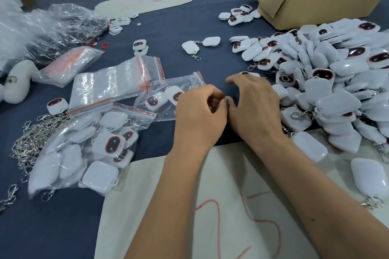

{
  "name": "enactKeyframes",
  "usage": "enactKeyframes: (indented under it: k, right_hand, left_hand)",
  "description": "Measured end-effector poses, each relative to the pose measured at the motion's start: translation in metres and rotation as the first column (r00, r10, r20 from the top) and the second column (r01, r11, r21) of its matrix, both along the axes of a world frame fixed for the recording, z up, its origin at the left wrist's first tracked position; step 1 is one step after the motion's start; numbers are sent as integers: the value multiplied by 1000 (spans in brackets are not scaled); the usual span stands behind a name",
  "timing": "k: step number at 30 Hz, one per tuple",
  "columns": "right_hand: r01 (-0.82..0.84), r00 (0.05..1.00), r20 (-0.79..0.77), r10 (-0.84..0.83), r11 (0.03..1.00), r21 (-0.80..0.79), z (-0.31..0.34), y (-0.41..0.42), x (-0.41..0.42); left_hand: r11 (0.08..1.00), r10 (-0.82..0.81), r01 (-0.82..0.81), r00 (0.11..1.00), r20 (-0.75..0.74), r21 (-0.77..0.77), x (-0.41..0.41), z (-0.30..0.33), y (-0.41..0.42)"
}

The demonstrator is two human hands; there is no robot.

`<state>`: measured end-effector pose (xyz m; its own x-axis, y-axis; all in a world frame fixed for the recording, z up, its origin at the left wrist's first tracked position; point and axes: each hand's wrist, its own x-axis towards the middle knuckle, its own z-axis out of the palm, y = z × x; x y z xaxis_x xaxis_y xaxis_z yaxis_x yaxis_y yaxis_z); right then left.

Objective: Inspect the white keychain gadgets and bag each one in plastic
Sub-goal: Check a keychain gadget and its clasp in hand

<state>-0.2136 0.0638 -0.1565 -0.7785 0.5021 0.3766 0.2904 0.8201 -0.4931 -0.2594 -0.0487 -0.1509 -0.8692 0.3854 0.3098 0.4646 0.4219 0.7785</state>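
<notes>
- Near edge: cream sheet (189,206) with red scribbles lies under both forearms on the blue worktop (63,227).
- Left hand (197,115) has fingers curled in toward the palm; something small sits inside the curl, but what it is cannot be told. Right hand (254,109) touches it knuckle to fingertip, fingers bent, thumb raised — contents hidden too.
- Judged step: handling one gadget between the hands, inspecting or starting to bag. Next move likely calls for an empty bag from the flat stack (113,82) just left.
- Left: bagged pile (84,153), roughly eight to ten gadgets; a bag holding two (164,96); loose metal clasps (31,143), too tangled to count.
- Right: unbagged heap (328,82) — dozens, uncountable.
- Mid: two loose gadgets (200,45) joined by clasps.
- Far: one cardboard box (311,6) with red sign; about five gadgets (237,16) beside it.
</notes>
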Motion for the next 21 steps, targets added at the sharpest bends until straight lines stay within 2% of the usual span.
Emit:
enactKeyframes:
  k: [2, 4, 6, 8, 9, 12, 16, 21]
  right_hand:
    - [24, 997, -78, -27, 999, -44, 0, 0, -1]
    - [71, 990, -123, -73, 997, -17, -1, 0, 0]
    - [80, 997, -19, -79, 995, 56, -3, 2, -1]
    - [14, 992, 125, -27, 995, 97, -4, 3, -2]
    - [-25, 991, 135, 13, 996, 89, -5, 4, -4]
    - [-127, 991, 36, 127, 992, 4, -7, 3, -5]
    - [-142, 983, -137, 123, 981, -135, -6, 5, -3]
    - [-264, 930, -345, 123, 879, -398, -3, 0, -5]
  left_hand:
    - [999, 36, -36, 999, 25, 20, -1, -1, -2]
    - [997, 64, -66, 997, 52, 48, -3, 0, -4]
    - [995, 62, -70, 993, 97, 75, -5, 1, -7]
    - [993, 56, -72, 987, 150, 98, -7, 1, -9]
    - [992, 61, -79, 983, 175, 101, -8, 1, -9]
    - [985, 86, -123, 961, 264, 125, -11, 0, -12]
    - [965, 102, -179, 929, 355, 191, -13, -1, -14]
    - [961, 98, -166, 952, 289, 222, -11, 1, -14]
